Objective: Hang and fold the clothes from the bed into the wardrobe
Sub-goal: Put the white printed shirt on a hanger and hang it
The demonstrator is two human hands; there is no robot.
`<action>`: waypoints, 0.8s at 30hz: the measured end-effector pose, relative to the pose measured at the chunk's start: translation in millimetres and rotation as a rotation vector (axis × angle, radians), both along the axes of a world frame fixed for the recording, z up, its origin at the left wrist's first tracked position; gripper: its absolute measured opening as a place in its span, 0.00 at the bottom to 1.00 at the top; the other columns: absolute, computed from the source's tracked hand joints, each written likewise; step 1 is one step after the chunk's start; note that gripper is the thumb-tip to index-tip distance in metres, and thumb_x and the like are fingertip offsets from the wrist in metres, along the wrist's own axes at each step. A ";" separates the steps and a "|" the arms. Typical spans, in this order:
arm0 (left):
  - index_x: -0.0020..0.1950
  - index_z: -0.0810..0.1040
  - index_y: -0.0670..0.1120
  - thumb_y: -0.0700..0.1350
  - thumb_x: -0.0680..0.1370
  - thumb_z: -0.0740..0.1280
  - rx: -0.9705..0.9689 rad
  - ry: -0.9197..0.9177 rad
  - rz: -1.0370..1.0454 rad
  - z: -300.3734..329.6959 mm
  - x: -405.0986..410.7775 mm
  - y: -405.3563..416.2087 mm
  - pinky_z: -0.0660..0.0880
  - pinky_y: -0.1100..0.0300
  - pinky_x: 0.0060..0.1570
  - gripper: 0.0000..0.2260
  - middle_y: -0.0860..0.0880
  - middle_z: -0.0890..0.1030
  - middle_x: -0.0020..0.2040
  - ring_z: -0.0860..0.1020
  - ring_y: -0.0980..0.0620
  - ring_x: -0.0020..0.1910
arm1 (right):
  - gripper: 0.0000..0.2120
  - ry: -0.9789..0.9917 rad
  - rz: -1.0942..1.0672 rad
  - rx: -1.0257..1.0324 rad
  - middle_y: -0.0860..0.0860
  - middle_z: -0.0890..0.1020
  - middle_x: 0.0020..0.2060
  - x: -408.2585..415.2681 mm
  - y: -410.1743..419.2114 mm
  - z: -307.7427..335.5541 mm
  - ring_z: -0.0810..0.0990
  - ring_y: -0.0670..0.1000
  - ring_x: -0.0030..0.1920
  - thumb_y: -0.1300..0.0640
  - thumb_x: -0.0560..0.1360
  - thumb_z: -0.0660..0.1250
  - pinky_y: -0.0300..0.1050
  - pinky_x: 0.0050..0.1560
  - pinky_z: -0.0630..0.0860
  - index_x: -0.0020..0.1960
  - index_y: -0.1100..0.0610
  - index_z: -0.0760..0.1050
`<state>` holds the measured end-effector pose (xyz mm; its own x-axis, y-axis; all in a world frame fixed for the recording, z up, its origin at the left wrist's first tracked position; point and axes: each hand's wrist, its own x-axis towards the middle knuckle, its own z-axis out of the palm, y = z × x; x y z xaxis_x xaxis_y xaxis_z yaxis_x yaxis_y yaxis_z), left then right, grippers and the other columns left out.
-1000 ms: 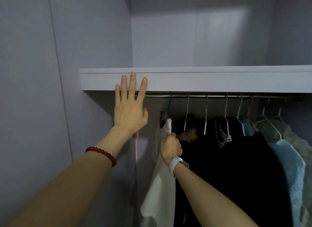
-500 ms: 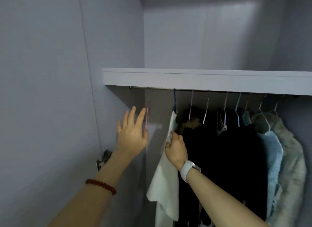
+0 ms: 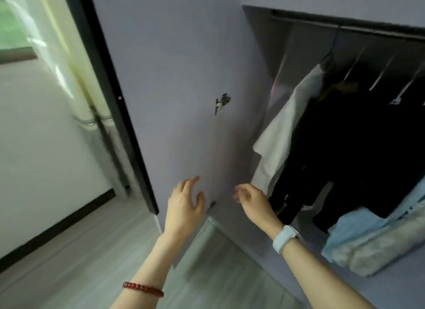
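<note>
A: Left hand [image 3: 184, 207] loose-fingered and empty, low by the door [image 3: 184, 90].
B: Right hand [image 3: 251, 199] empty too, fingers slack — the nearer one; the white shirt [image 3: 282, 129] hangs up and to its right, long axis vertical, in the wardrobe [image 3: 264, 32].

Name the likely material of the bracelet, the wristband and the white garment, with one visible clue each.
Bracelet: probably glossy stone, glass or wooden beads; dark red, round, strung.
Wristband: likely matte silicone; smooth, pale, seamless.
White garment: seemingly thin woven fabric, perhaps cotton; it drapes in soft folds.
</note>
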<state>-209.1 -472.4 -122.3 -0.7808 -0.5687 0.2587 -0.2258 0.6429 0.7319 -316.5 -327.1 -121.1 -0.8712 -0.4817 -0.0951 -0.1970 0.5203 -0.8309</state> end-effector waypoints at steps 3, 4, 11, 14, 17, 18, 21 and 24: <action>0.66 0.73 0.42 0.39 0.77 0.64 0.090 -0.065 0.202 -33.5 74.7 1.1 0.65 0.59 0.61 0.17 0.45 0.75 0.62 0.72 0.46 0.63 | 0.09 -0.077 0.188 0.037 0.51 0.80 0.39 45.1 -20.6 -39.5 0.79 0.54 0.44 0.65 0.78 0.57 0.48 0.52 0.74 0.51 0.57 0.75; 0.65 0.73 0.41 0.38 0.77 0.64 0.123 -0.090 0.298 -41.3 103.9 1.6 0.65 0.60 0.61 0.17 0.44 0.76 0.62 0.73 0.46 0.63 | 0.10 -0.113 0.269 0.050 0.49 0.79 0.36 64.1 -30.1 -51.7 0.79 0.54 0.43 0.65 0.78 0.57 0.49 0.52 0.75 0.49 0.54 0.74; 0.66 0.72 0.42 0.39 0.79 0.62 0.269 -0.203 0.732 -64.1 259.4 30.7 0.64 0.65 0.60 0.16 0.46 0.75 0.63 0.73 0.50 0.63 | 0.10 -0.324 0.727 0.128 0.47 0.78 0.31 188.3 -80.2 -102.9 0.77 0.41 0.30 0.66 0.79 0.55 0.51 0.48 0.76 0.51 0.61 0.76; 0.67 0.72 0.44 0.40 0.79 0.60 0.319 -0.215 0.955 -63.1 341.9 53.1 0.67 0.63 0.60 0.15 0.49 0.75 0.63 0.72 0.51 0.63 | 0.11 -0.341 0.973 0.174 0.46 0.78 0.32 269.3 -99.5 -110.3 0.77 0.40 0.30 0.66 0.78 0.55 0.48 0.46 0.75 0.46 0.56 0.75; 0.67 0.71 0.47 0.41 0.80 0.59 0.358 -0.231 1.165 -62.3 422.4 73.7 0.68 0.61 0.61 0.16 0.50 0.74 0.64 0.72 0.53 0.63 | 0.11 -0.338 1.198 0.199 0.46 0.77 0.34 353.3 -113.6 -107.9 0.78 0.45 0.35 0.64 0.79 0.54 0.45 0.47 0.75 0.48 0.55 0.74; 0.67 0.71 0.47 0.41 0.80 0.58 0.371 -0.232 1.228 -60.7 446.2 79.4 0.68 0.61 0.61 0.16 0.50 0.74 0.64 0.71 0.53 0.63 | 0.11 -0.338 1.264 0.213 0.48 0.78 0.36 379.6 -117.6 -107.1 0.78 0.48 0.38 0.64 0.79 0.54 0.45 0.48 0.76 0.50 0.57 0.74; 0.68 0.70 0.47 0.41 0.81 0.57 0.422 -0.194 1.411 -58.3 514.8 92.3 0.66 0.65 0.58 0.16 0.51 0.73 0.64 0.71 0.54 0.63 | 0.12 -0.285 1.469 0.250 0.51 0.79 0.40 456.6 -133.8 -101.2 0.78 0.48 0.39 0.62 0.80 0.52 0.39 0.41 0.75 0.54 0.58 0.74; 0.68 0.70 0.47 0.41 0.81 0.57 0.447 -0.177 1.557 -62.3 595.5 104.2 0.64 0.67 0.57 0.16 0.50 0.72 0.65 0.70 0.54 0.64 | 0.13 -0.248 1.643 0.316 0.50 0.79 0.42 546.2 -149.4 -97.1 0.78 0.49 0.41 0.61 0.80 0.51 0.35 0.35 0.71 0.56 0.58 0.73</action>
<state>386.4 -368.2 -184.7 0.5875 -0.7933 -0.1597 -0.5146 -0.5186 0.6828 229.6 -476.5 -218.2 0.5448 -0.7341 -0.4053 -0.5496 0.0524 -0.8338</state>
